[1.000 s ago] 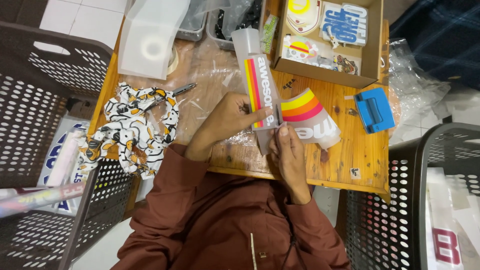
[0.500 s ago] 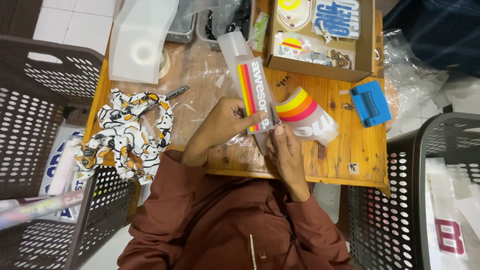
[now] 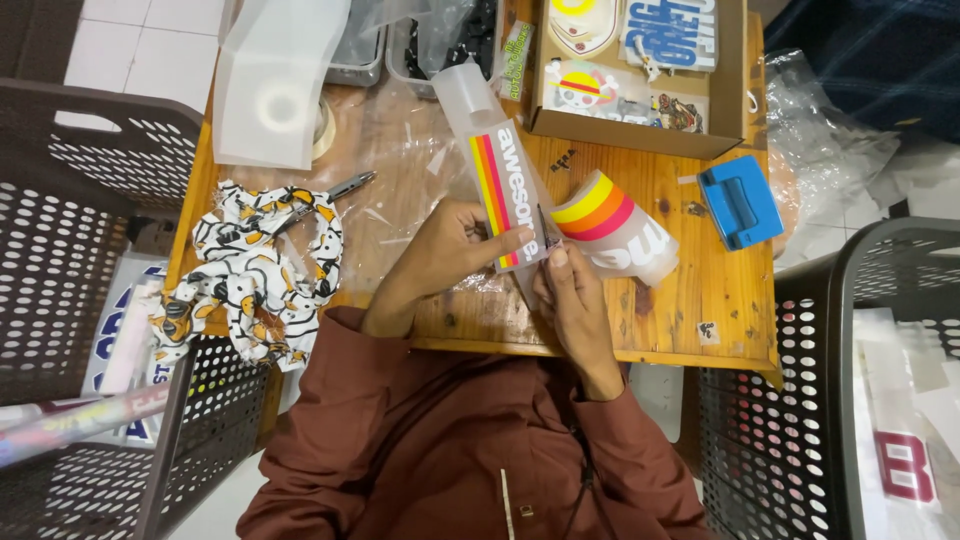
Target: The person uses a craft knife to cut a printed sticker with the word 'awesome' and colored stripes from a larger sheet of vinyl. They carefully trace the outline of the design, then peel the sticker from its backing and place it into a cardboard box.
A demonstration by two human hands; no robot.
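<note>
Hands meet over one wooden table [image 3: 700, 300]. One left hand [image 3: 450, 250] pinches a long clear sheet [image 3: 495, 160] printed with a yellow, orange and red stripe, fingers pressed on its lower end. One right hand [image 3: 570, 295] is closed round small scissors [image 3: 548, 235], whose blades sit at the sheet's edge. Just right of the blades, a second part of the sheet [image 3: 615, 230] curls up from the table, carrying the same three stripes.

One blue tool [image 3: 740, 200] lies near the table's right edge. One open cardboard box [image 3: 735, 80] holding printed stickers stands at the far side. One pair of pliers [image 3: 335, 190] lies left of the hands, beside one crumpled patterned cloth [image 3: 250, 270] that hangs over the table's left edge. Two dark perforated baskets flank the table: one at left [image 3: 70, 230], one at right [image 3: 830, 380].
</note>
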